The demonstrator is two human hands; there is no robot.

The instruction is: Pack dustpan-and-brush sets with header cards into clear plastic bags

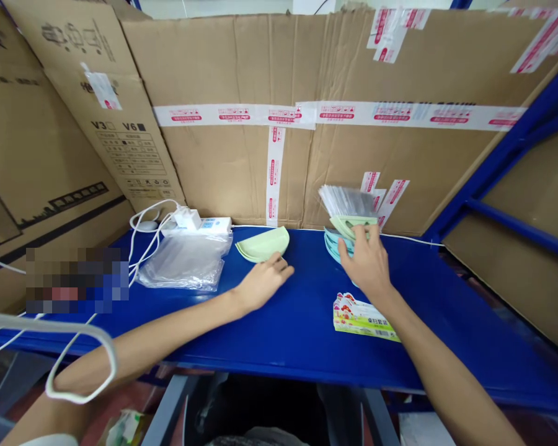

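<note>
My right hand (368, 257) has its fingers closed on the light green handle of a small brush (353, 224), whose clear bristles (346, 201) point up and away toward the cardboard. Just beneath it lie several light blue curved pieces (337, 244), partly covered by the hand. My left hand (267, 280) is at the near edge of a stack of pale green half-round dustpans (263, 244). Its fingers are loosely bent and apart, with nothing seen in them. Printed card labels (365, 317) in yellow-green and white lie fanned by my right wrist.
Clear plastic bags (186, 260) lie left on the blue table (279, 328), before a white power strip (216, 225) with cables. Cardboard walls (223, 167) stand behind and at both sides. A white cable loop (109, 353) hangs over my left forearm; a blue frame (506, 148) rises right.
</note>
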